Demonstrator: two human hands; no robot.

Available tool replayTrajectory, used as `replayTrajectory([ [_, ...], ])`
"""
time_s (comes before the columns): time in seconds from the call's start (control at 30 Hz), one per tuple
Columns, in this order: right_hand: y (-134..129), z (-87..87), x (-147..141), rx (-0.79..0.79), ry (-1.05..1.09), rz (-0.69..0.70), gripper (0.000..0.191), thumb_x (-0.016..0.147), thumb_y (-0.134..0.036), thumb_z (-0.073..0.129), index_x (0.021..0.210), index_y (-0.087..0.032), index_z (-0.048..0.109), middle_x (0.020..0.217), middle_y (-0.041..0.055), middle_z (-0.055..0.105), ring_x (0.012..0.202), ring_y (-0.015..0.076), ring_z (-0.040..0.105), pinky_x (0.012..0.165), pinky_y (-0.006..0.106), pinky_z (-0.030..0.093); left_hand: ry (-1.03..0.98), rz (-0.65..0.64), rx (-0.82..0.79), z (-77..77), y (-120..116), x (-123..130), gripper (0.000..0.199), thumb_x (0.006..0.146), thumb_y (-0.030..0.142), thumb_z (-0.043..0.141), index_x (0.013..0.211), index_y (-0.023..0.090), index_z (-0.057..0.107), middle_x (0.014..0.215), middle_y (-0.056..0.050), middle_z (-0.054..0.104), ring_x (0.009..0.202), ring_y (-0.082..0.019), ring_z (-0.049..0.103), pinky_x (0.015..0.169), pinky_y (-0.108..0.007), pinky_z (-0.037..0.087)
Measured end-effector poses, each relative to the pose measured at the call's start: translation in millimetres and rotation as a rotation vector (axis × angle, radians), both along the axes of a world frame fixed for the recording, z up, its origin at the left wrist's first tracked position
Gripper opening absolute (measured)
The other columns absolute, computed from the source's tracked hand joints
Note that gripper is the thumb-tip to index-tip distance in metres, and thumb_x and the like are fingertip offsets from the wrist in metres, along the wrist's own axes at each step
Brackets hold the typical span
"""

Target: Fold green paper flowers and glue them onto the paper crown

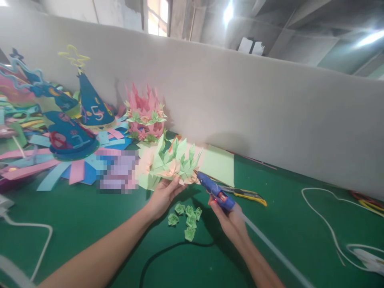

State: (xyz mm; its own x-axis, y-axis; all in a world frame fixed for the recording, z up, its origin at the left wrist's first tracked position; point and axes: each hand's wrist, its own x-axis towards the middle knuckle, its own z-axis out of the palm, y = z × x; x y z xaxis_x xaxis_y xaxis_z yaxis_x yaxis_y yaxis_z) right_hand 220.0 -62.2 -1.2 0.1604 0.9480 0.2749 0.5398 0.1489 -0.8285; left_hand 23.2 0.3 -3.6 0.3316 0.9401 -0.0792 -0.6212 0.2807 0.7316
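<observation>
My left hand (163,196) is closed on the lower edge of a folded paper crown (177,160), which has pale green points and peach paper flowers along its base. In my right hand (231,224) is a blue hot glue gun (216,190), with a long clear glue stick (273,246) sticking out of its back. The gun's nozzle is at the crown's right side; whether it touches the paper I cannot tell. On the green table just below lie several small green paper roses (191,221).
A yellow utility knife (250,195) lies right of the crown, near pale green paper sheets (220,164). Pink finished crowns (146,114) stand behind. Blue cone hats (93,100) and paper strips fill the left. White cables (321,218) trail at right, and a grey partition (255,104) closes the back.
</observation>
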Motion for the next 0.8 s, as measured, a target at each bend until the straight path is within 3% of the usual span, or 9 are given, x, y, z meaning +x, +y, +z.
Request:
replayTrajectory([
  [0.23, -6, 8.3, -8, 0.158, -0.317, 0.109, 0.026, 0.084, -0.041, 0.048, 0.092, -0.019, 0.060, 0.081, 0.0061, 0.066, 0.074, 0.0201, 0.062, 0.066, 0.029, 0.048, 0.020, -0.025, 0.055, -1.8, -1, 1, 0.024, 0.077, 0.032, 0.063, 0.086, 0.010, 0.067, 0.095, -0.009, 0.069, 0.099, -0.021, 0.060, 0.100, -0.037, 0.039],
  [0.5, -7, 9.6, -11, 0.065, -0.379, 0.147, 0.030, 0.086, -0.045, 0.044, 0.089, -0.019, 0.059, 0.079, 0.0045, 0.065, 0.072, 0.0189, 0.061, 0.063, 0.026, 0.045, 0.039, -0.043, 0.102, -1.2, -2, 2, 0.027, 0.080, 0.032, 0.061, 0.096, 0.011, 0.066, 0.091, -0.009, 0.070, 0.095, -0.020, 0.062, 0.096, -0.036, 0.042],
  [0.8, -7, 12.8, -11, 0.070, -0.489, 0.120, 0.034, 0.088, -0.047, 0.038, 0.079, -0.019, 0.056, 0.064, 0.0019, 0.057, 0.058, 0.0168, 0.055, 0.050, 0.024, 0.036, 0.059, -0.035, 0.099, -1.2, -2, 2, 0.027, 0.078, 0.036, 0.061, 0.087, 0.012, 0.069, 0.092, -0.008, 0.071, 0.098, -0.022, 0.061, 0.099, -0.038, 0.040],
])
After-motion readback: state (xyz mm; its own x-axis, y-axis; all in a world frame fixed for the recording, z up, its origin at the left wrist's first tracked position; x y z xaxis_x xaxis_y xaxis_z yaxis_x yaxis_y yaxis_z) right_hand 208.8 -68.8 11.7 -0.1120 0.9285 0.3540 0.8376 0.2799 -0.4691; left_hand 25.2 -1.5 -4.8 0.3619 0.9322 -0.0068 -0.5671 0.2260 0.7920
